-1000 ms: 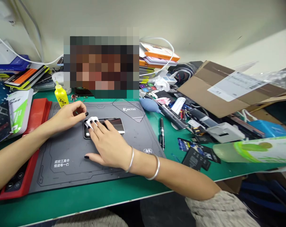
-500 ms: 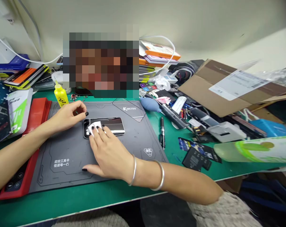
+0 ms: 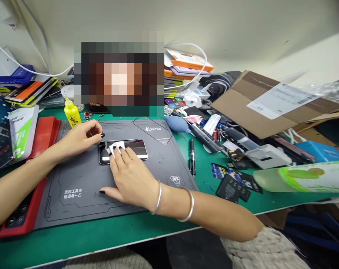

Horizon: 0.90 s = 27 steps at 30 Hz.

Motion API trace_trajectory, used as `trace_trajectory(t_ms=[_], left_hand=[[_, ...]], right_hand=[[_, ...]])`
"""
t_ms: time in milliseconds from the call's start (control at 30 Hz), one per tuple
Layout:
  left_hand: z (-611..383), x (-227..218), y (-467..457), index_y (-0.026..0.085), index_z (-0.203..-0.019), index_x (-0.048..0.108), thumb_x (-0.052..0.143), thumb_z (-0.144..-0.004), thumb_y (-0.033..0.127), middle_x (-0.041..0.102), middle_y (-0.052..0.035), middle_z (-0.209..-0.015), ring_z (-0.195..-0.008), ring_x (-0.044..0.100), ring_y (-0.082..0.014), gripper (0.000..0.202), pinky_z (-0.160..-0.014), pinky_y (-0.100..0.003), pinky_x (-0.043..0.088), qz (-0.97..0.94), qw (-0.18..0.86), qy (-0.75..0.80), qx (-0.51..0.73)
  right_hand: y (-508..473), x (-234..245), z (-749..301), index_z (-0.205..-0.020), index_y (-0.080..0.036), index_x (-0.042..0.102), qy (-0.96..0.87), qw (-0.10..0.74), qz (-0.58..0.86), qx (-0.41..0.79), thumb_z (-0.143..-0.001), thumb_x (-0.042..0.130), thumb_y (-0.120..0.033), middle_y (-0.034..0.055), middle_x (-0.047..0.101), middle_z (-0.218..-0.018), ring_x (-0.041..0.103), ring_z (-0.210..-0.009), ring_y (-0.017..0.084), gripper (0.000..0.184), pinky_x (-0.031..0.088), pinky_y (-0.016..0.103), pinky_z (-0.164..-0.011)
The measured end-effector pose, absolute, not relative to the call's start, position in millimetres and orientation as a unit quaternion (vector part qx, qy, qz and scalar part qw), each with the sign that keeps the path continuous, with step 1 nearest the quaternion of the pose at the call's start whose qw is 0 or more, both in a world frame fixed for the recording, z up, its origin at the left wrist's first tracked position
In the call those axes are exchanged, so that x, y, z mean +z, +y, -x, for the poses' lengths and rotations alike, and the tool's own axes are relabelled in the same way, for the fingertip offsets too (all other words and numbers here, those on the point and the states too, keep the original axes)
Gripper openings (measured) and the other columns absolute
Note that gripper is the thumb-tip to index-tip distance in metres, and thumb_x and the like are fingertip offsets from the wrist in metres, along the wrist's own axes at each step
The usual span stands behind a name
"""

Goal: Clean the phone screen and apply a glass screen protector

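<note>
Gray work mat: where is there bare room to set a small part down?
Two bare patches on the gray work mat: between the smartphone and the mat's right edge, and between the lower-left white lettering and the right hand. Crowded: around the cardboard box, right of the black pen.

Repair wkshp, w/ work mat [image 3: 85,173] & phone [image 3: 138,147].

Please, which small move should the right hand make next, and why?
Probably slide the white wipe toward the right end of the phone: the right hand has its fingers on the wipe, left of the screen's middle, and that end lies uncovered.
</note>
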<state>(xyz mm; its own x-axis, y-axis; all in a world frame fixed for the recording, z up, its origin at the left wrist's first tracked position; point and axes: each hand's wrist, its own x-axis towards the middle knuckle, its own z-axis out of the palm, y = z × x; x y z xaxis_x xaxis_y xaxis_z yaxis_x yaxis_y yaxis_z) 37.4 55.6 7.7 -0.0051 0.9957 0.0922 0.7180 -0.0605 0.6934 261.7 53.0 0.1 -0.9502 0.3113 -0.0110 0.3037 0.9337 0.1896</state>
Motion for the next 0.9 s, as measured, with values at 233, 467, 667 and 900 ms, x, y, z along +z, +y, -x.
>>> trace_trajectory(t_ms=[233, 467, 667, 900], left_hand=[[-38, 9, 55, 0.020, -0.083, 0.057, 0.056, -0.080, 0.042, 0.063, -0.0018, -0.081, -0.072, 0.057, -0.0167, 0.023, -0.070, -0.030, 0.046, -0.661, 0.235, 0.651, 0.288], [-38, 9, 55, 0.020, -0.083, 0.057, 0.055, -0.080, 0.041, 0.063, -0.0013, -0.081, -0.071, 0.057, -0.0163, 0.022, -0.069, -0.030, 0.046, -0.663, 0.234, 0.652, 0.285], [-37, 9, 55, 0.020, -0.083, 0.057, 0.055, -0.080, 0.041, 0.063, -0.0019, -0.081, -0.071, 0.057, -0.0165, 0.022, -0.070, -0.031, 0.045, -0.661, 0.234, 0.655, 0.282], [-39, 10, 55, 0.020, -0.083, 0.056, 0.055, -0.081, 0.040, 0.063, -0.0018, -0.082, -0.071, 0.056, -0.0159, 0.020, -0.068, -0.030, 0.045, -0.662, 0.243, 0.648, 0.288]], right_hand=[[63, 13, -259, -0.141, 0.012, 0.050, 0.939, 0.118, -0.311, 0.080, -0.097, 0.031, -0.072, 0.0396, 0.056, -0.136, 0.059, -0.126, 0.047, 0.097, 0.048, 0.056, -0.097], [68, 32, -266, -0.125, 0.005, 0.066, 0.954, 0.134, -0.265, 0.034, -0.099, 0.031, -0.070, 0.0319, 0.070, -0.113, 0.069, -0.103, 0.036, 0.087, 0.051, 0.042, -0.084], [89, 33, -270, -0.111, -0.001, 0.072, 0.947, 0.109, -0.303, 0.023, -0.102, 0.036, -0.061, 0.0235, 0.073, -0.103, 0.069, -0.096, 0.031, 0.070, 0.050, 0.039, -0.082], [84, 41, -273, -0.107, -0.005, 0.074, 0.951, 0.134, -0.278, 0.012, -0.100, 0.042, -0.062, 0.0225, 0.074, -0.102, 0.070, -0.094, 0.030, 0.066, 0.050, 0.038, -0.080]])
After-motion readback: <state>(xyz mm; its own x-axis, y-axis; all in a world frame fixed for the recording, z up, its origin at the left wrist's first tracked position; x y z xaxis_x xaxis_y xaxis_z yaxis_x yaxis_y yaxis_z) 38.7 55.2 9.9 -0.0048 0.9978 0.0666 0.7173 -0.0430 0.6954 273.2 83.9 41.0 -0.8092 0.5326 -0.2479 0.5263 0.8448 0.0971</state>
